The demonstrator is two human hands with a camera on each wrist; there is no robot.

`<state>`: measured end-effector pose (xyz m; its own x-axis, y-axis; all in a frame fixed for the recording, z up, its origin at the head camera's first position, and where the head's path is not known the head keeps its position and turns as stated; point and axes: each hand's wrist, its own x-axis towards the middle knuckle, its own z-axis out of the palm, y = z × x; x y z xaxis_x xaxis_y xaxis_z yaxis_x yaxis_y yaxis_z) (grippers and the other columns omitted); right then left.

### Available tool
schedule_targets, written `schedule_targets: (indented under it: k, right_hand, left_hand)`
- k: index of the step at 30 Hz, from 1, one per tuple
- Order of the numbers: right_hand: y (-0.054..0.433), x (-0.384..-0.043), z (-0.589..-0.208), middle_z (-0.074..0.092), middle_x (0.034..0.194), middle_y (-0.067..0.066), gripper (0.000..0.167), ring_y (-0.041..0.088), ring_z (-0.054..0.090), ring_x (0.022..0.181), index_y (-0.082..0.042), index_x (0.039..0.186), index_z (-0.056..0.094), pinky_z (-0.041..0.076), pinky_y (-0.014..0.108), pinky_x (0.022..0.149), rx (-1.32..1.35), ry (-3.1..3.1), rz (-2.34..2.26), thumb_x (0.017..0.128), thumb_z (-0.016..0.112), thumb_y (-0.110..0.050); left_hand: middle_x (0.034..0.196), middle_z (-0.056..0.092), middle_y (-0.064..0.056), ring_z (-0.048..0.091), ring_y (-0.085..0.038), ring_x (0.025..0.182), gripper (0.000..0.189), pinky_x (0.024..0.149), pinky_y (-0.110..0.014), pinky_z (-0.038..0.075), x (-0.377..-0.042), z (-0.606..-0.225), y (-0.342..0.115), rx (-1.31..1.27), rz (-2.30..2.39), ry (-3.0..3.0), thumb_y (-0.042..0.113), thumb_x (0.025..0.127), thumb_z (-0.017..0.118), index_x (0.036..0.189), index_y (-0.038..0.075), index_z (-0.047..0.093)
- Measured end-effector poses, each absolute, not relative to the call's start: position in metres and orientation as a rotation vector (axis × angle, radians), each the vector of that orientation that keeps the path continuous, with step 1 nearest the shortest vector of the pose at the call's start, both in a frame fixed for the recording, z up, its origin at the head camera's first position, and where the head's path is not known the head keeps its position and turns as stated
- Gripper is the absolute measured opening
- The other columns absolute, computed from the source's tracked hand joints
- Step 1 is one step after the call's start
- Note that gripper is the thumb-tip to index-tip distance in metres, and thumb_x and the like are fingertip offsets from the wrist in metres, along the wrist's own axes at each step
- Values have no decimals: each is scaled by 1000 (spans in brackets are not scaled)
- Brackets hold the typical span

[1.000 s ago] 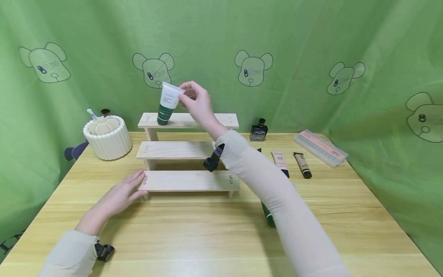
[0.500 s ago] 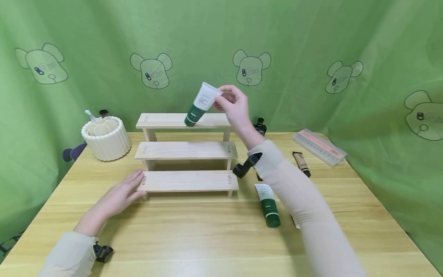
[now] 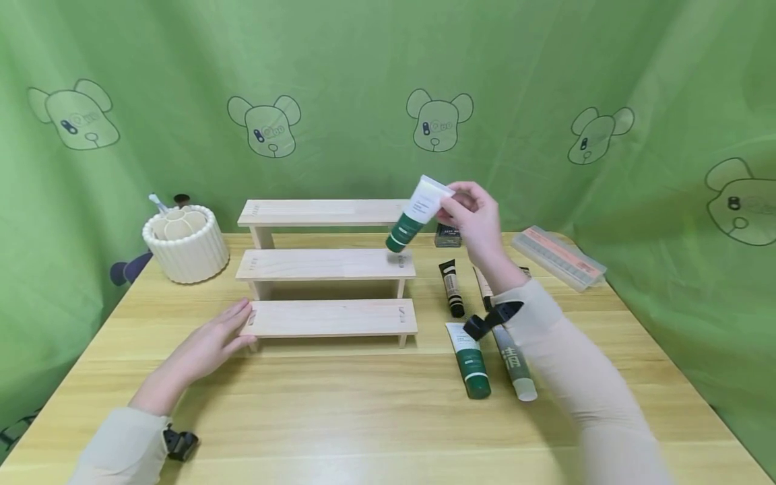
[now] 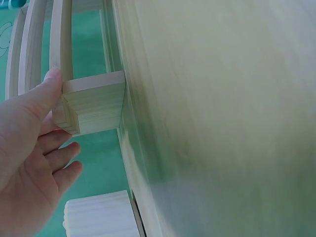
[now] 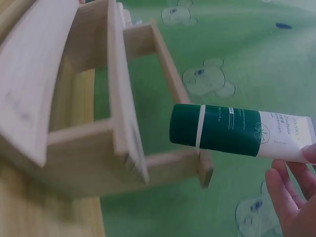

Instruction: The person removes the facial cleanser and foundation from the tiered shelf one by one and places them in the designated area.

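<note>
My right hand [image 3: 475,219] pinches a white and green squeeze tube [image 3: 418,212] by its flat white end. The tube tilts, green cap down to the left, in front of the top board's right end and over the middle board. In the right wrist view the tube [image 5: 237,131] lies across the view past the rack's side. My left hand [image 3: 212,343] grips the left end of the lowest board of a three-tier wooden shelf [image 3: 327,318]. Thumb and forefinger take that board's corner in the left wrist view, the other fingers [image 4: 59,158] loosely bent below it.
Right of the shelf lie another green and white tube [image 3: 469,364], a grey tube [image 3: 514,364] and a black-ended tube [image 3: 451,288]. Behind the right hand stand a dark bottle [image 3: 447,237] and a clear flat case [image 3: 560,258]. A white ribbed pot [image 3: 190,249] holds brushes at left.
My right hand has carried the tube rightward and lower, away from the top board's left end. More of the tubes on the table now show. My left hand stays on the shelf.
</note>
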<state>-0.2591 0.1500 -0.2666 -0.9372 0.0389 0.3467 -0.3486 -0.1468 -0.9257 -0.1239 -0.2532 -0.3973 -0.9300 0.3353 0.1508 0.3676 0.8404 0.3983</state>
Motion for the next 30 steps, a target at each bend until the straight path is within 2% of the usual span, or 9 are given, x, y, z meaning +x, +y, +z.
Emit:
schedule_targets:
  k: [4,18,25,28,30]
  right_hand:
    - [174,-252,-275,62,83,7,20,18,61,66,-6,93,60,56,27,67,307,-1848,2196,83,59,10]
    - [257,-236,-292,65,80,5,21,15,63,64,-5,99,59,56,27,61,158,-1845,2189,84,58,9]
    - [328,-255,-339,68,85,6,29,19,65,67,-6,109,56,57,32,60,193,-2036,2087,83,67,-5]
    - [355,-255,-353,67,84,6,27,19,65,67,-8,107,54,57,32,59,265,-2148,2068,83,68,-8]
    - [360,-244,-349,66,80,3,23,16,64,66,-9,103,51,57,30,60,237,-2305,1976,85,66,-12]
  left_hand:
    - [142,28,-27,29,-44,127,63,103,-56,24,-124,-397,-253,-570,-655,-2928,29,91,58,134,-11,36]
    - [142,27,-27,28,-44,128,64,104,-55,23,-126,-397,-255,-563,-657,-2946,30,91,58,135,-10,35]
    - [142,27,-27,28,-44,128,64,104,-56,23,-126,-397,-254,-564,-655,-2943,30,91,58,135,-10,35]
    - [142,27,-27,27,-44,128,64,104,-56,23,-125,-397,-254,-561,-660,-2944,30,91,58,135,-10,35]
    - [143,27,-26,27,-44,128,64,104,-55,23,-125,-397,-254,-560,-660,-2946,31,91,58,135,-10,35]
